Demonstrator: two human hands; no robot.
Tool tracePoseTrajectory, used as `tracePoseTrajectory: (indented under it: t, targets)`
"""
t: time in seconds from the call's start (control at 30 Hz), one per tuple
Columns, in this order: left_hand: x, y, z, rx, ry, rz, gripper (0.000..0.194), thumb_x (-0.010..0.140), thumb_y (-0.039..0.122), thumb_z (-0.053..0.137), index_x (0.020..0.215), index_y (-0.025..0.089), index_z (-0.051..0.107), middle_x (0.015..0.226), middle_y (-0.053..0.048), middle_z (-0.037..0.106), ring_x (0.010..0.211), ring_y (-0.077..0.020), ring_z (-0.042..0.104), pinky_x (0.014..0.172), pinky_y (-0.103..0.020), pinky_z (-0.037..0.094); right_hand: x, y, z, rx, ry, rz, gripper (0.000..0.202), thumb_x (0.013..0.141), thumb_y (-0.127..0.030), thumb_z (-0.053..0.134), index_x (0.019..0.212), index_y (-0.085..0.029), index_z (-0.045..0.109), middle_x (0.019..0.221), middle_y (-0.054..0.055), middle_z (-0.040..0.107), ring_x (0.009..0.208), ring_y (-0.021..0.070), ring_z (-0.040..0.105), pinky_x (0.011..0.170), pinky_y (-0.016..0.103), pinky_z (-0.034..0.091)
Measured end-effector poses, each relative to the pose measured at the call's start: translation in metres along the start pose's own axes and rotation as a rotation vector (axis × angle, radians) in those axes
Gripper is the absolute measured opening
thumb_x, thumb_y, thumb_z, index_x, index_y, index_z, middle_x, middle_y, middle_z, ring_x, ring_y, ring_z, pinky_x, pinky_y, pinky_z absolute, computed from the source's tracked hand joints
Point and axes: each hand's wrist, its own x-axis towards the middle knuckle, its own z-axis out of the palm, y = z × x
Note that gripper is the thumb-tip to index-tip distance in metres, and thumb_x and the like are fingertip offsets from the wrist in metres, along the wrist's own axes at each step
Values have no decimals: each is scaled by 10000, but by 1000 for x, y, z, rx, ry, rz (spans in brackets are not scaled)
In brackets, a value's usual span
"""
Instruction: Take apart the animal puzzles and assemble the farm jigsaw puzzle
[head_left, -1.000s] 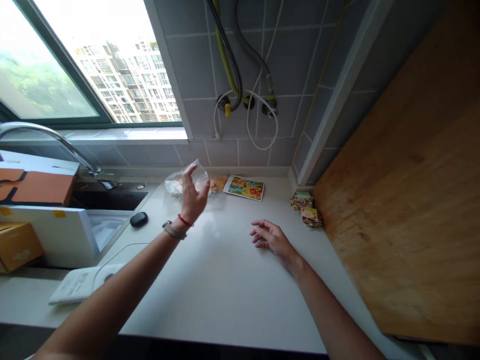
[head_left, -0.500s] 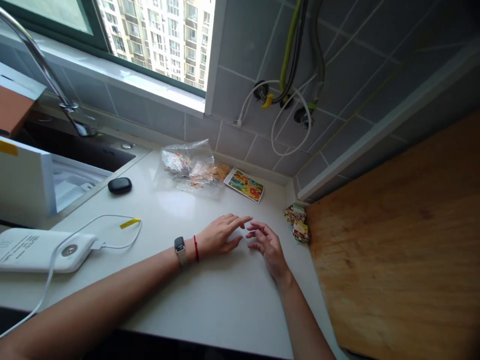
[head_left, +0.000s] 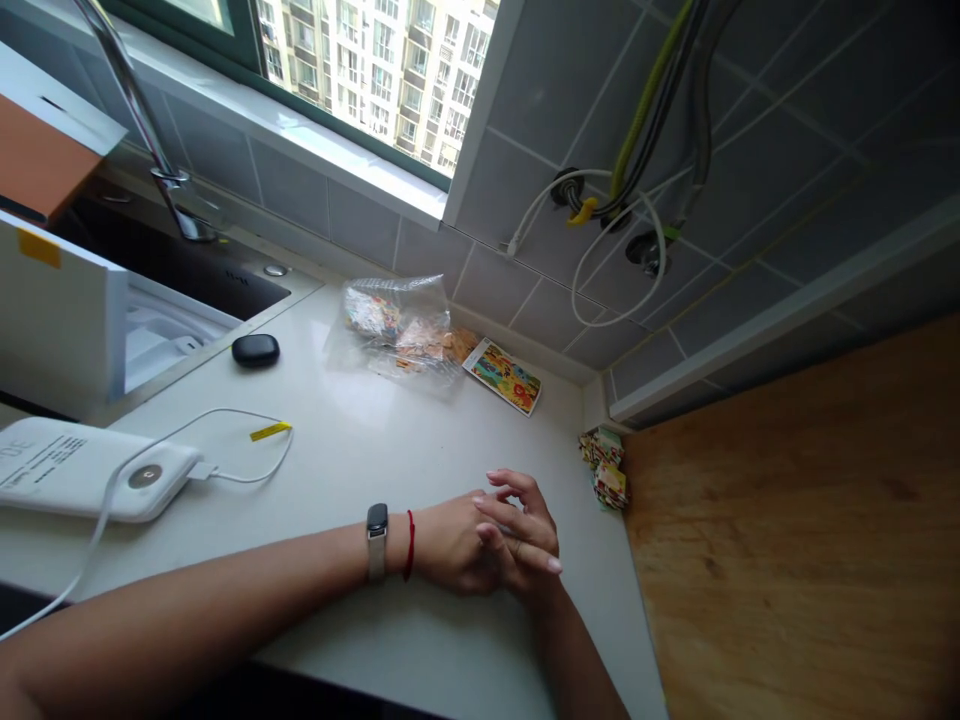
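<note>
My left hand (head_left: pixel 457 545), with a watch (head_left: pixel 377 530) and a red string bracelet (head_left: pixel 409 545) at the wrist, meets my right hand (head_left: pixel 529 520) over the white counter. The two hands touch and overlap, fingers crossing each other. Fingers of my right hand are spread and lie across the back of the left. My left hand's fingers are partly hidden behind the right; a fingertip stretches out past it. No object shows in either hand. Beyond them lie an illustrated card (head_left: pixel 504 375) and a clear plastic bag (head_left: pixel 397 330) of small colourful pieces.
Stacks of small picture pieces (head_left: pixel 606 470) sit at right beside a wooden board (head_left: pixel 795 520). At left are a white power bank (head_left: pixel 97 470) with a cable, a black oval object (head_left: pixel 255 350), a sink (head_left: pixel 225 280) with a tap and a white box (head_left: pixel 60 310).
Both hands have drawn nearer to me and come together, overlapping where they were slightly apart before. The camera view has shifted a little.
</note>
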Motion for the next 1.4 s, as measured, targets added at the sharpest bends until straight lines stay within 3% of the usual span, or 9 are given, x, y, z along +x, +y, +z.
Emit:
tracePoseTrajectory:
  t: [0.17, 0.33, 0.6, 0.77, 0.97, 1.07, 1.17, 1.23, 1.4]
  targets:
    - [2, 6, 2, 2, 2, -137, 756, 853, 186, 624, 1569, 315, 419, 1426, -103, 629, 1224, -289, 643, 1030, -419, 548, 3, -2, -3, -82, -11, 79, 386, 932, -554, 635, 1134, -259, 778, 992, 110, 663, 874, 271, 660, 741, 396, 563]
    - [1, 16, 2, -35, -54, -183, 899, 812, 207, 624, 1627, 382, 288, 1408, -67, 646, 1155, -276, 683, 915, -376, 602, 1, -9, -1, -158, -51, 179, 510, 911, -701, 527, 793, -245, 722, 644, 38, 582, 568, 188, 534, 572, 334, 446]
    - [5, 37, -1, -203, 47, -265, 900, 770, 220, 656, 1597, 387, 341, 1335, -22, 688, 1112, -236, 707, 915, -317, 595, -1, -9, -5, -113, -88, 180, 579, 858, -785, 544, 638, -257, 633, 531, 14, 551, 491, 164, 495, 543, 312, 403]
    - [1, 28, 0, -222, 29, -261, 873, 807, 279, 699, 1603, 343, 348, 1218, -55, 717, 1013, -240, 715, 910, -335, 584, 2, -1, -8, -112, -130, 208, 616, 829, -839, 524, 756, -259, 720, 626, 53, 640, 582, 211, 580, 627, 352, 456]
    - [-1, 17, 0, -325, 198, -383, 574, 921, 212, 585, 1484, 270, 486, 1204, -57, 722, 713, -114, 650, 714, -243, 551, 6, 16, -23, -105, 289, 391, 680, 967, -766, 315, 814, -247, 728, 768, 92, 675, 741, 259, 633, 709, 376, 502]
    - [2, 15, 0, -310, 237, -427, 349, 911, 166, 550, 1239, 223, 655, 1025, -25, 762, 667, -105, 617, 648, -216, 506, 11, 27, -50, -287, 435, 458, 505, 990, -642, 432, 848, -245, 710, 879, 103, 689, 873, 273, 637, 804, 373, 514]
    - [4, 14, 1, -288, 210, -405, 257, 885, 140, 548, 1065, 201, 720, 871, -12, 764, 656, -114, 618, 646, -214, 486, 24, 38, -86, -605, 323, 460, 369, 937, -520, 560, 1060, -212, 722, 1147, 155, 666, 1127, 308, 614, 989, 412, 491]
    - [4, 13, 3, -260, 193, -377, 240, 877, 136, 552, 1015, 198, 739, 846, -15, 763, 657, -120, 620, 648, -218, 480, 37, 44, -109, -847, 183, 556, 473, 877, -438, 637, 1262, -166, 674, 1282, 196, 620, 1245, 346, 572, 1079, 440, 443]
    - [2, 12, 5, -209, 183, -354, 255, 877, 139, 559, 1021, 211, 756, 845, -14, 768, 696, -138, 651, 686, -228, 495, 68, 53, -133, -1239, -273, 861, 695, 888, -462, 670, 1493, -156, 515, 1423, 240, 559, 1276, 394, 587, 996, 439, 483]
